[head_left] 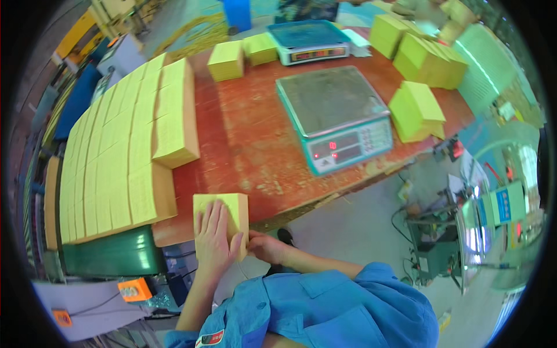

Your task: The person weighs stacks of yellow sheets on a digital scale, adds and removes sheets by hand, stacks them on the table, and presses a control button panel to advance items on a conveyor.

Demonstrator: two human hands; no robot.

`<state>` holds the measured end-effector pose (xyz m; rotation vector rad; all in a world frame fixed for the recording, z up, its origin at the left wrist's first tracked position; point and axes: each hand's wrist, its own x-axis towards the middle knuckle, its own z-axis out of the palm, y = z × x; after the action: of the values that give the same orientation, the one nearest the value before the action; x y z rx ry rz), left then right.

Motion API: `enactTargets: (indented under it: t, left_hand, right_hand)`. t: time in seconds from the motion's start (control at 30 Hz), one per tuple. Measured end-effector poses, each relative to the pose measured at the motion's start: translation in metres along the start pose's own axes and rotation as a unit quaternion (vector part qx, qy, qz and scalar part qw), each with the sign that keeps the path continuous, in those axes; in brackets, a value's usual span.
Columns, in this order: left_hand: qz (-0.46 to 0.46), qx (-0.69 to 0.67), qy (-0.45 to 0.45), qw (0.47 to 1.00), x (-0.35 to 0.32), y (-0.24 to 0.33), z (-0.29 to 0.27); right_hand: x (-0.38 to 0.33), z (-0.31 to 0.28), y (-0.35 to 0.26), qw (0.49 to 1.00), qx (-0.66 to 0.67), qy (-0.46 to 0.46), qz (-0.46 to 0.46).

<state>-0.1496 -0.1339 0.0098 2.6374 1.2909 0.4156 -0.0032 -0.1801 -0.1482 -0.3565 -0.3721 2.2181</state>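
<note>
A stack of yellow paper [239, 203] stands at the near edge of the red table. My left hand [214, 235] lies flat on it, fingers stretched out together and thumb apart toward the right. Against the stack's right side is my right hand [268, 247], its fingers curled in at the lower edge and partly hidden. Rows of similar yellow paper stacks [110, 151] are packed tightly together to the left. Beyond my hands, to the right, sits a teal scale [333, 101] with a bare metal plate and lit red digits.
A second scale [307, 36] stands at the far side of the red table [243, 127], between yellow stacks [226, 60] and a larger group [426, 55]. Another stack [416, 113] is beside the near scale. A green belt [116, 255] adjoins the table's left end. People are across the table.
</note>
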Motion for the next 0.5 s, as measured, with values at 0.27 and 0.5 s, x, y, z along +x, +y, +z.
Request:
enactTargets:
  t: [0.27,0.5]
  left_hand:
    - [-0.247,-0.821,0.151,0.492,0.022,0.023,0.041]
    - [-0.110,-0.883,0.139,0.434,0.198,0.137,0.030]
  right_hand:
    - [-0.086,0.095,-0.102,0.705,-0.657,0.131,-0.233]
    - [-0.119,0.133,-0.254,0.424,-0.752,0.261,-0.432]
